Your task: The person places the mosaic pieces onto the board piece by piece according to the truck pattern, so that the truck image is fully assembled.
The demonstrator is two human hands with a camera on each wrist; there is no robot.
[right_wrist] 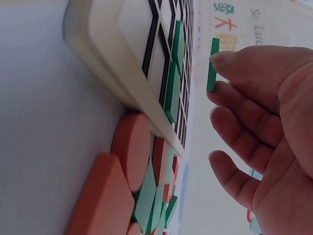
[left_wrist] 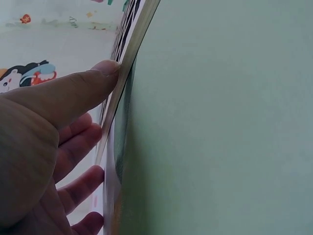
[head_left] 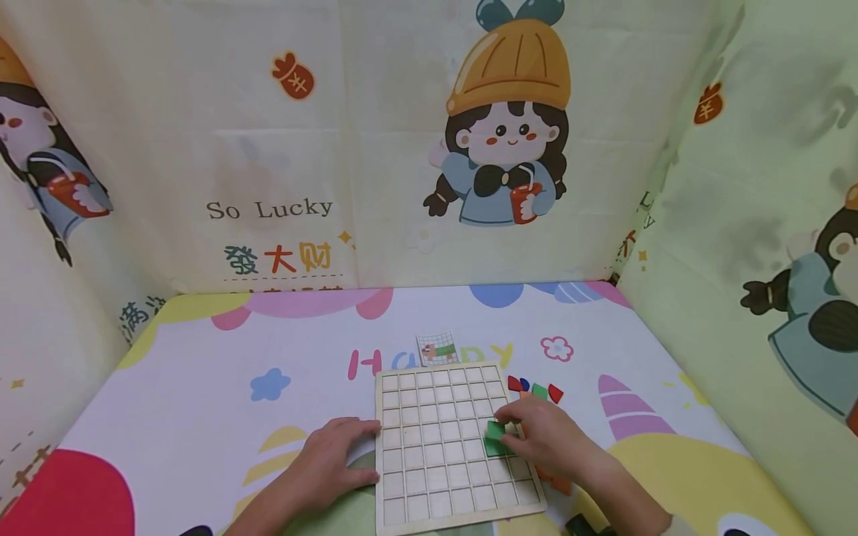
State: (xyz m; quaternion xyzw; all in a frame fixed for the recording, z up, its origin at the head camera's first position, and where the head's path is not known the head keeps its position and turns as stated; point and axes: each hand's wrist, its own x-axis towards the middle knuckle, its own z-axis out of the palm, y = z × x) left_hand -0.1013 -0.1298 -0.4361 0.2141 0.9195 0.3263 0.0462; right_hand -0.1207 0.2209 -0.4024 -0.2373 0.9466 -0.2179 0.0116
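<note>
My right hand (head_left: 546,435) pinches a thin green tile (right_wrist: 213,68) between thumb and index finger, its other fingers loosely bent. In the head view the held tile overlaps the right part of a pale wooden grid board (head_left: 432,452). Two more green tiles lie in cells near the board's right edge, a nearer tile (right_wrist: 172,93) and a farther tile (right_wrist: 179,46) in the right wrist view. My left hand (head_left: 333,455) touches the board's left edge, thumb and fingertips against the rim (left_wrist: 128,56), fingers fairly straight.
Loose orange pieces (right_wrist: 100,200), green pieces (right_wrist: 145,198) and a red piece (head_left: 555,393) lie along the board's right side, partly behind my right hand. A small card (head_left: 437,349) with a gridded coloured picture lies beyond the board's far edge. Patterned cloth walls (head_left: 375,171) surround the table.
</note>
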